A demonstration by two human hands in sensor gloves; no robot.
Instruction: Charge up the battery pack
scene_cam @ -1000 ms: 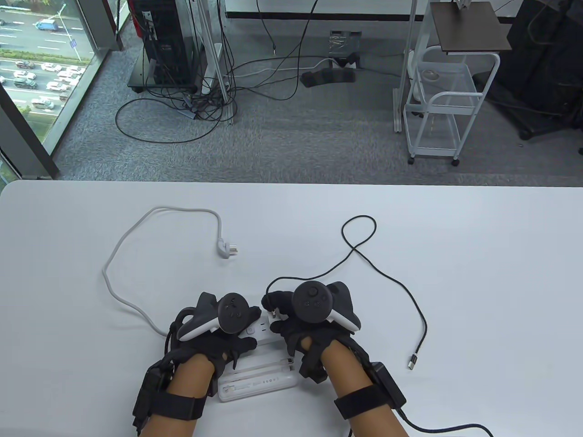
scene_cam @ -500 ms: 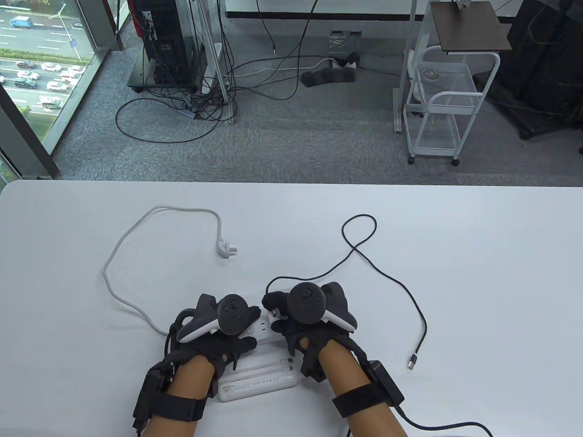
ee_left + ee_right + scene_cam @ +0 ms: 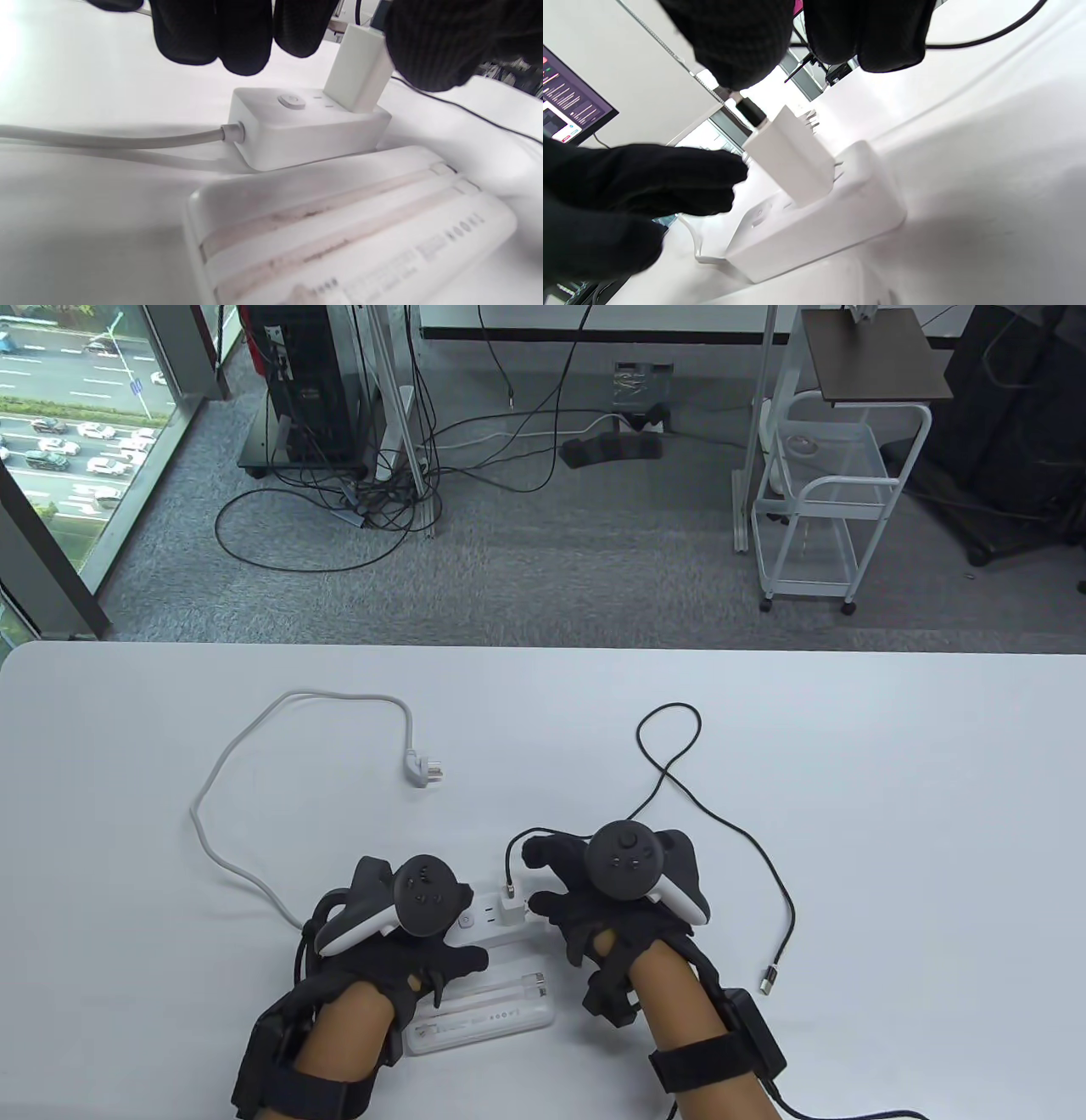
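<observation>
We see the strip's plug (image 3: 428, 770) lying loose on the table (image 3: 891, 814), so no power yet. Left hand (image 3: 399, 916) hovers over the strip (image 3: 484, 918), fingers loosely curled, gripping nothing we can see. The pack (image 3: 484, 1014) lies just in front of the strip, nothing plugged into it. Adapter (image 3: 512, 909) sits in the strip, tilted, maybe not fully seated, cable (image 3: 721, 823) plugged into its top. Right hand (image 3: 607, 891) is beside the adapter, thumb near it; we cannot tell if it grips. Cable's far end (image 3: 769, 980) lies free, right of the pack. Left to do: cable into pack, strip to mains. Pack print too blurred to read.
</observation>
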